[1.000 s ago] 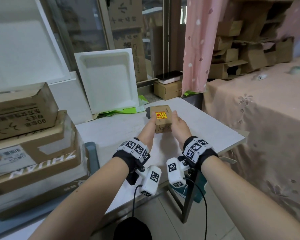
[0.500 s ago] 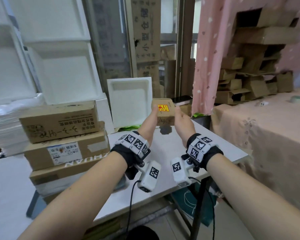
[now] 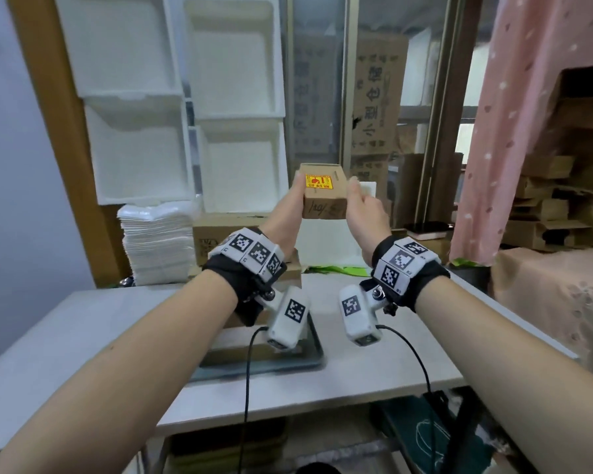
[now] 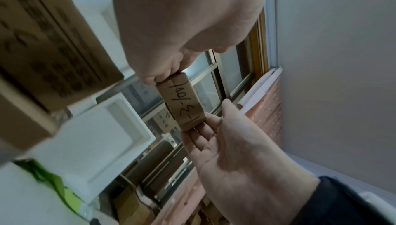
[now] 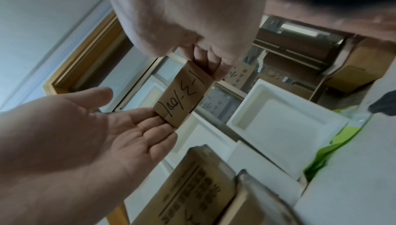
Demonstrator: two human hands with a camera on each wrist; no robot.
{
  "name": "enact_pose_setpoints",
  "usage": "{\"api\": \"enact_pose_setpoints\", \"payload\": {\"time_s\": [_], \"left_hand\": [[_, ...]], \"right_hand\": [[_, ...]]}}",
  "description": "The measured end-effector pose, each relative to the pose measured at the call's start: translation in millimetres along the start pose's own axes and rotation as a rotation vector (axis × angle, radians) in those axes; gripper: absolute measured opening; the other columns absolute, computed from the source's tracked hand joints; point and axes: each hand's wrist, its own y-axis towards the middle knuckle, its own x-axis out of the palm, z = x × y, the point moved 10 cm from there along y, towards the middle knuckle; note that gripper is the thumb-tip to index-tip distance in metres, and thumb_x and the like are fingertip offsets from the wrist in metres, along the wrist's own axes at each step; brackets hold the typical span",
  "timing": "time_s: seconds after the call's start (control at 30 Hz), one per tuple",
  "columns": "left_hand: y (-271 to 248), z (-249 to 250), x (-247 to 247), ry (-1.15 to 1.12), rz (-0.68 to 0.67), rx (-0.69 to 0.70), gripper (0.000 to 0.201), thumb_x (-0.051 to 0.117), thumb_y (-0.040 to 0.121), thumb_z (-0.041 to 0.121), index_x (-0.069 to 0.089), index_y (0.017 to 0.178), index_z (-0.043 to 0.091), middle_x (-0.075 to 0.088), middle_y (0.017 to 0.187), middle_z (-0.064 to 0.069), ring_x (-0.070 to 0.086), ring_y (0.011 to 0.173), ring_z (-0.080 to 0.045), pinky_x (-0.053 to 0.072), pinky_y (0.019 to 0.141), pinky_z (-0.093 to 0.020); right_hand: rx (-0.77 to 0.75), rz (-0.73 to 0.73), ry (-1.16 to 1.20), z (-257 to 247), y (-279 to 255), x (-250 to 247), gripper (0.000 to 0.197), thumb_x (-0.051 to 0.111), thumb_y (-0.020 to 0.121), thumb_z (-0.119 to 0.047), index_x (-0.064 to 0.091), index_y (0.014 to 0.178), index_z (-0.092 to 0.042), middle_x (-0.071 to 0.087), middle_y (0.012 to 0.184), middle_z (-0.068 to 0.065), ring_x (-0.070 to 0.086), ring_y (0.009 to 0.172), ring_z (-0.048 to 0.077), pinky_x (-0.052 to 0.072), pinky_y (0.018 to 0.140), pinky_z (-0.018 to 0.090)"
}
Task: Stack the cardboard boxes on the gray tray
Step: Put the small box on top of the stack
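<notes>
A small cardboard box (image 3: 324, 195) with a yellow and red sticker hangs in the air above the far side of the table. My left hand (image 3: 286, 213) and right hand (image 3: 362, 210) press it between them with straight fingers, thumbs apart from it. Both wrist views show the handwritten end of the box (image 4: 184, 105) (image 5: 184, 96) clamped between flat fingers. The gray tray (image 3: 317, 354) lies on the white table (image 3: 83, 330) below my wrists. A stack of larger cardboard boxes (image 3: 216, 234) stands on it, mostly hidden by my left arm.
White foam trays (image 3: 233, 165) lean against the window behind the stack, with a pile of white sheets (image 3: 158, 241) to their left. To the right are a pink curtain (image 3: 528, 131), shelves of cardboard boxes (image 3: 562, 206) and a pink-clothed table (image 3: 555, 295).
Both hands have lifted the small box off the far part of the table and carried it up and leftward. The head view has turned left and upward.
</notes>
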Motion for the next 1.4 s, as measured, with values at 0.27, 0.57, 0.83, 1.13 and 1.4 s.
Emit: {"api": "enact_pose_setpoints", "payload": {"time_s": [0.27,0.57,0.83,1.13,1.4], "left_hand": [[-27,16,-94,0.024,0.152,-0.031,0.057,0.011,0.103,0.052,0.062,0.095,0.028,0.067,0.103,0.008,0.059,0.1,-0.004,0.036,0.101,-0.026],[-39,-1,-158,0.017,0.229,-0.178,0.075,0.015,0.1,0.06,0.037,0.147,0.006,0.042,0.152,-0.01,0.031,0.145,-0.022,0.019,0.119,-0.032],[-34,-12,-171,-0.045,0.207,-0.24,0.077,0.019,0.101,0.056,0.016,0.152,-0.001,0.021,0.16,-0.016,0.021,0.148,-0.026,0.018,0.12,-0.036],[10,2,-204,0.04,0.256,-0.206,0.072,0.018,0.099,0.059,0.037,0.143,0.005,0.05,0.13,-0.006,0.055,0.11,-0.013,0.041,0.091,-0.024],[50,-12,-226,0.064,0.352,-0.291,0.049,0.026,0.094,0.063,0.051,0.088,0.022,0.042,0.084,0.008,0.045,0.074,-0.01,0.037,0.069,-0.024]], "right_hand": [[-0.092,-0.128,-0.026,-43,-14,84,0.063,0.021,0.101,-0.055,0.061,0.125,-0.013,0.063,0.125,0.013,0.054,0.12,0.032,0.04,0.105,0.041],[-0.116,-0.226,-0.14,-55,-15,143,0.064,0.019,0.1,-0.058,0.063,0.123,-0.016,0.064,0.122,0.013,0.056,0.115,0.031,0.04,0.098,0.035],[-0.118,-0.229,-0.189,-47,-7,152,0.054,0.021,0.103,-0.051,0.053,0.074,-0.018,0.058,0.082,0.001,0.054,0.093,0.027,0.038,0.082,0.032],[-0.003,-0.226,0.106,-41,11,159,0.08,0.022,0.09,-0.069,0.033,0.151,-0.018,0.038,0.156,0.004,0.035,0.142,0.025,0.029,0.116,0.048],[-0.007,-0.299,0.185,-39,25,172,0.072,0.021,0.097,-0.062,0.02,0.156,-0.019,0.024,0.162,0.0,0.023,0.148,0.02,0.02,0.12,0.043]]}}
